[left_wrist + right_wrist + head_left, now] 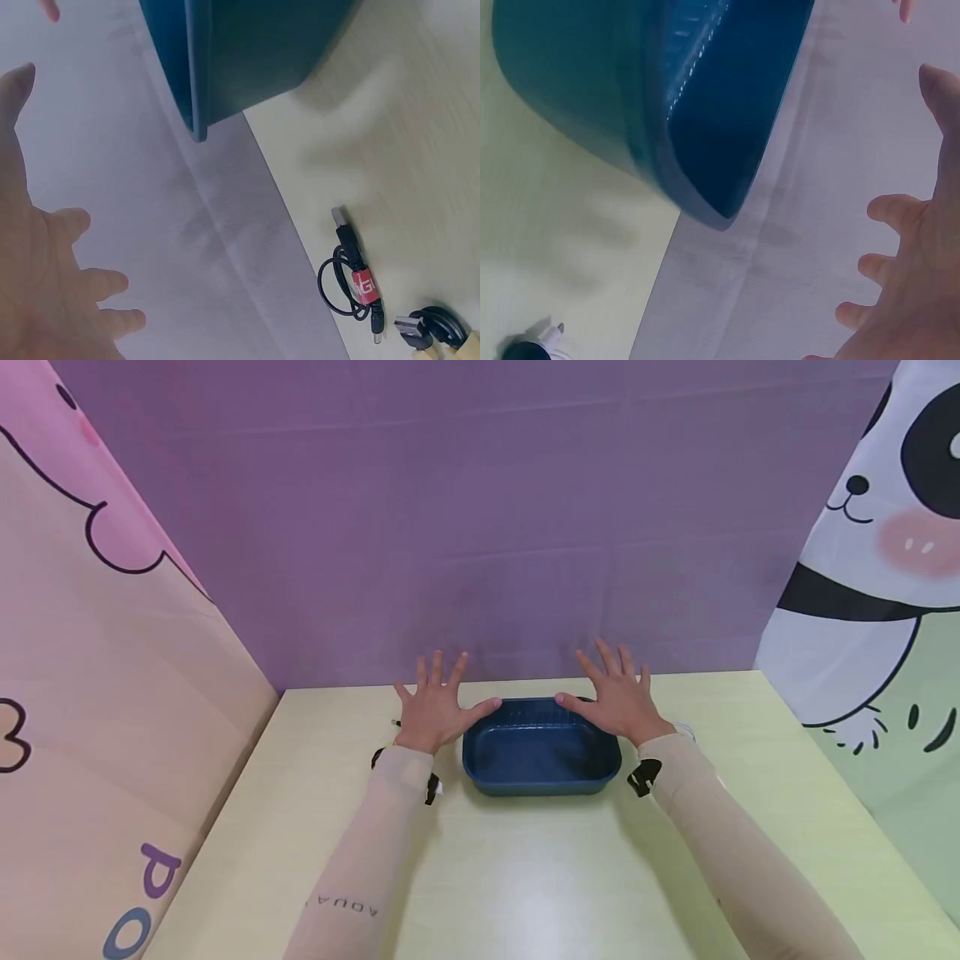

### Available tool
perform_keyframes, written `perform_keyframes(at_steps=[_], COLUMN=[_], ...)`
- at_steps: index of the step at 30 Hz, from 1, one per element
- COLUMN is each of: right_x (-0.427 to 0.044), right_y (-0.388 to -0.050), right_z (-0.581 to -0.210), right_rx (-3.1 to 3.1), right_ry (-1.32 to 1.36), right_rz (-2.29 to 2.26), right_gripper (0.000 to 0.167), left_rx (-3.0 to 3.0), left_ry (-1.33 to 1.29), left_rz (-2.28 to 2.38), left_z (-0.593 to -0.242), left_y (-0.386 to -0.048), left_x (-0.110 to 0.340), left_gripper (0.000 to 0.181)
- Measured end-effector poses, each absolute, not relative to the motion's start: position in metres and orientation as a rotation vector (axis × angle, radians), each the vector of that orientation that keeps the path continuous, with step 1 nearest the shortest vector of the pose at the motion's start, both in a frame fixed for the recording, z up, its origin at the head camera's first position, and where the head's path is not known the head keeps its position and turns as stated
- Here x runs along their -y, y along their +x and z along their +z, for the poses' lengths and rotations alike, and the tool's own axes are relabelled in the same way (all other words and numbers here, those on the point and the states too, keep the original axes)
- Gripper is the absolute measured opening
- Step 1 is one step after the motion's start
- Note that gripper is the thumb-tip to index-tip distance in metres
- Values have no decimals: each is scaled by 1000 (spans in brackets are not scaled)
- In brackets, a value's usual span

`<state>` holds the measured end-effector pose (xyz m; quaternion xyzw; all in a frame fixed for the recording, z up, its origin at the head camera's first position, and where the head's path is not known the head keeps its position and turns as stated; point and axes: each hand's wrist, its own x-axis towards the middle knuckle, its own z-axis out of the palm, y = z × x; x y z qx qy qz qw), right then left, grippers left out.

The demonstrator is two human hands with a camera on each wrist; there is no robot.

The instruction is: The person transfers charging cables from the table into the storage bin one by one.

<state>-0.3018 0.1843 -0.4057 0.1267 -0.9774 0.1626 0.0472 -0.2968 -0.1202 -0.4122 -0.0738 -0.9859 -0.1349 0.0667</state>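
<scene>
hovering on either side of a blue container [542, 756], the left hand [435, 706] and the right hand [617, 700] hold nothing. fingers on both are straight and spread apart from one another. in the head view the left thumb [487, 707] and the right thumb [570, 702] overlap the far rim; the wrist views show a gap between each thumb and the wall, so no contact is found.

step in hand, as judged: both hands poised about the container, no grip taken. a next move on it would call for lowering the palms to the two short ends and curling the fingers under or over the rim, evenly, so that it does not tip.

the container stands upright, open side up, and appears to rest on the table [540, 877], near its far edge and the purple cloth [487, 527]. no item shows on the visible part of its floor; a row of small bright marks runs along one inner wall, nature not determined.

outside it, on the left, lie a black cable with a red band [364, 285] and a second coiled cable [442, 326], just beside each other. on the right lies a white plug [551, 336] against a dark rounded object [526, 351], mostly out of frame, not identified.
</scene>
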Motion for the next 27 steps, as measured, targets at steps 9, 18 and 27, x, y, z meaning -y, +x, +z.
perform_keyframes(at_steps=[9, 18, 27], right_x=[-191, -204, -226], right_y=[-275, -245, -218], right_z=[-411, -424, -435], right_rx=[2936, 2888, 2758], right_ry=[427, 392, 351], right_rz=[507, 631, 794], right_gripper=[84, 60, 41], left_rx=[2890, 2668, 2649], left_ry=[-267, -293, -66], left_rz=[-369, -516, -935], left_z=[-416, -439, -466], left_y=[-279, -258, -243], left_x=[121, 124, 126], left_gripper=[91, 46, 31])
